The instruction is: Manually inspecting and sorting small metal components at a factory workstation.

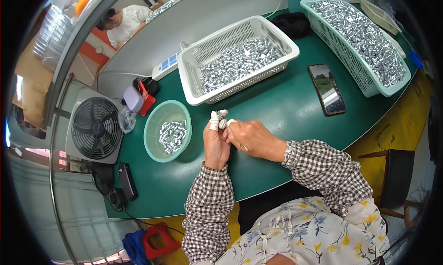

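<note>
My left hand (216, 145) and my right hand (253, 136) meet over the green table, in front of the white basket. White covers wrap several fingertips. Between the closed fingers of both hands is a small silver metal cylinder (222, 124), partly hidden by them. Left of my hands stands a light green bowl (151, 146) with a layer of loose silver metal cylinders (172, 136) in it. Beyond my hands, the white plastic basket (196, 98) holds a heap of similar silver pieces (240, 64).
A pale green basket (341, 57), heaped with silver pieces, stands at the far right. Near it lies a phone (326, 89). At the left are a fan (95, 130), a lilac case (133, 99) and a power strip (166, 66). Another person (129, 23) sits beyond the partition.
</note>
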`<state>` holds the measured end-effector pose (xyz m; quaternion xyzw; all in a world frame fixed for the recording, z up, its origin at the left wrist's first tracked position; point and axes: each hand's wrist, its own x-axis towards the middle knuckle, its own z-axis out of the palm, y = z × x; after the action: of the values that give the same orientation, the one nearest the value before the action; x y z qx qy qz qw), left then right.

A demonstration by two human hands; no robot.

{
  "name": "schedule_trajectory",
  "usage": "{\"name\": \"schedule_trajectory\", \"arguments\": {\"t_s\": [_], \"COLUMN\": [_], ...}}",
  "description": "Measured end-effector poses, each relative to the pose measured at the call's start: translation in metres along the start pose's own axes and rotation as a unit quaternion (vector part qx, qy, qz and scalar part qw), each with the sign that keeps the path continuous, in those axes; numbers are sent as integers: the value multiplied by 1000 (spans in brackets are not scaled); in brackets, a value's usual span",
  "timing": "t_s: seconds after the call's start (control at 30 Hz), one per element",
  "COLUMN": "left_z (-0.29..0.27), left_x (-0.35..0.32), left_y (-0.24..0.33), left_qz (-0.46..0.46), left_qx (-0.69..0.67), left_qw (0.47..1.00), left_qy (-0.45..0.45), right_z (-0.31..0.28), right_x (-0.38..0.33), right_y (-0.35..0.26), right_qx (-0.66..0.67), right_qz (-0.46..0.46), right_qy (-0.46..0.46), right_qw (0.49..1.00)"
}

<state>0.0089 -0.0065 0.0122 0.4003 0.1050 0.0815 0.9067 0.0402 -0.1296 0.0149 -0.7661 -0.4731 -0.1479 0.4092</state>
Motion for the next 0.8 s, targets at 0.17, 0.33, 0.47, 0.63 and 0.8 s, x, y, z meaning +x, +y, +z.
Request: {"name": "schedule_trajectory", "arguments": {"t_s": [0.17, 0.33, 0.47, 0.63, 0.8], "left_z": [0, 12, -2, -10, -13], "left_x": [2, -3, 2, 4, 7], "left_y": [-1, -5, 4, 5, 7], "left_qz": [-2, -12, 20, 3, -13], "left_qx": [11, 89, 22, 10, -49], "left_qw": [1000, 996, 999, 999, 994], "left_qy": [19, 29, 29, -45, -96], "right_z": [-2, -1, 12, 10, 6], "right_x": [-1, -2, 1, -4, 0], "right_y": [-3, 7, 0, 1, 0], "right_qx": [-1, -32, -32, -11, -24], "right_qz": [7, 45, 0, 6, 11], "right_qy": [-7, 4, 19, 7, 8], "right_qw": [1000, 998, 999, 1000, 1000]}}
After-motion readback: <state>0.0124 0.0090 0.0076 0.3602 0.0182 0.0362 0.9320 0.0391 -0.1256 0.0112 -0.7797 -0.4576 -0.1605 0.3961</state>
